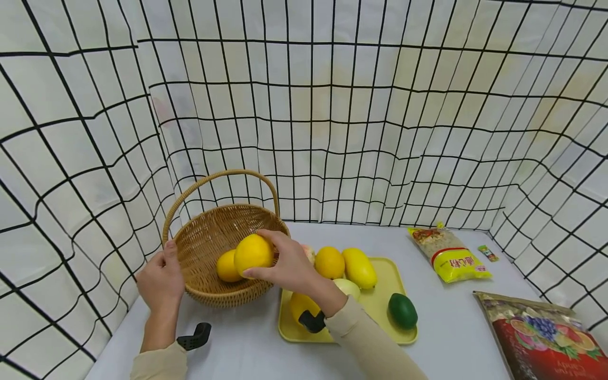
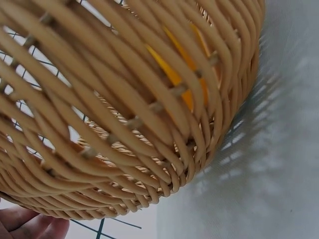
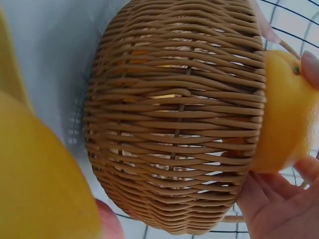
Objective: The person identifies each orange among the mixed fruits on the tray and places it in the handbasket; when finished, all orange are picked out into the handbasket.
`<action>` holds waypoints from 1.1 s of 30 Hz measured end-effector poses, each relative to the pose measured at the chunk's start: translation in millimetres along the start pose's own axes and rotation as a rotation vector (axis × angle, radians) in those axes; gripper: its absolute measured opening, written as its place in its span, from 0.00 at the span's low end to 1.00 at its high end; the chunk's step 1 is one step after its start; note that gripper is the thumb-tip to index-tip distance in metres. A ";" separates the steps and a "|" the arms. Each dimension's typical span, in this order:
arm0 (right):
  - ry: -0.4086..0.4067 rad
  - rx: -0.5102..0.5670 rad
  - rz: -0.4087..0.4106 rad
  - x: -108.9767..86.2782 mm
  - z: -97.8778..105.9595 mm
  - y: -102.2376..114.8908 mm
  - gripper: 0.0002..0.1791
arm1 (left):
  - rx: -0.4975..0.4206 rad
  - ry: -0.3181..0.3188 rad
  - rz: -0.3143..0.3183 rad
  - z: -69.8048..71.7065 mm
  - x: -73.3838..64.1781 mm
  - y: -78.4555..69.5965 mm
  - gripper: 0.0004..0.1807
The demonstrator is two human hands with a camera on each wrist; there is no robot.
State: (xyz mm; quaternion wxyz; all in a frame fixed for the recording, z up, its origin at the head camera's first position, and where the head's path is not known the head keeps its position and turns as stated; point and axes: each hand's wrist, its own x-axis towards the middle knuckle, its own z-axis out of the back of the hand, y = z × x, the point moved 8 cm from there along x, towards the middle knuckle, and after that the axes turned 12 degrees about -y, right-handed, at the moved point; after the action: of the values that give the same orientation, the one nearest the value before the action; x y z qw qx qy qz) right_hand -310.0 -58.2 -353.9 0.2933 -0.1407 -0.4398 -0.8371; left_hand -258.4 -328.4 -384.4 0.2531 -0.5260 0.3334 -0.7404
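My right hand (image 1: 290,264) holds an orange (image 1: 254,255) over the front right rim of a wicker basket (image 1: 214,232). The right wrist view shows that orange (image 3: 284,109) just past the rim, fingers and thumb around it. Inside the basket lies another orange (image 1: 228,266); slivers of yellow-orange fruit (image 2: 174,64) show through the weave in the left wrist view. With my left hand (image 1: 161,277) I grip the basket's left rim near the foot of its arched handle (image 1: 228,173). In the left wrist view only some fingers (image 2: 37,226) of that hand are visible.
Right of the basket, a yellow tray (image 1: 380,332) bears an orange (image 1: 330,262), a yellow mango-like fruit (image 1: 359,268), a dark green fruit (image 1: 402,311) and others partly behind my arm. Packets (image 1: 448,256) and a red candy bag (image 1: 546,338) lie farther right. Black wire mesh (image 1: 332,121) surrounds the table.
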 end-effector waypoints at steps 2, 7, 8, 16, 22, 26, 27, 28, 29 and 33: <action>0.036 -0.053 0.013 0.7 -6.0 2.4 0.45 | 0.001 -0.012 -0.006 0.2 -0.2 -0.6 0.35; 0.124 -0.125 0.021 1.5 -23.9 5.9 0.46 | -0.010 -0.026 -0.025 0.1 -1.1 -0.8 0.35; 0.137 -0.122 0.015 1.8 -27.0 5.9 0.45 | -0.015 -0.027 -0.028 0.0 -1.4 -1.1 0.35; 0.210 -0.081 0.016 6.0 -43.9 9.6 0.44 | -0.039 -0.039 -0.048 -0.2 -0.9 -3.1 0.36; 0.252 -0.077 0.007 5.9 -49.4 10.5 0.45 | -0.038 -0.047 -0.049 0.3 -1.1 -5.9 0.36; 0.264 -0.137 0.023 7.1 -53.4 9.8 0.45 | -0.041 -0.038 -0.040 0.0 -1.2 -6.9 0.36; 0.270 -0.150 0.020 7.1 -54.6 9.0 0.45 | -0.043 -0.034 -0.035 -0.2 -1.5 -6.8 0.36; 0.279 -0.163 0.019 6.9 -55.7 8.4 0.45 | -0.043 -0.030 -0.031 -0.5 -1.7 -6.3 0.36; 0.288 -0.171 0.014 6.8 -56.7 7.7 0.45 | -0.046 -0.027 -0.028 -0.9 -2.2 -5.8 0.36; 0.317 -0.198 -0.010 5.2 -58.5 5.4 0.45 | -0.039 -0.020 -0.024 -2.5 -3.3 -3.9 0.36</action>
State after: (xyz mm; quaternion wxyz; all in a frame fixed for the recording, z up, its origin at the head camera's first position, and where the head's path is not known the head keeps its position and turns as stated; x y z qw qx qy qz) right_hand -309.5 -110.4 -381.4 0.3394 -0.0332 -0.3043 -0.8895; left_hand -259.8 -322.8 -384.1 0.2371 -0.5424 0.3388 -0.7313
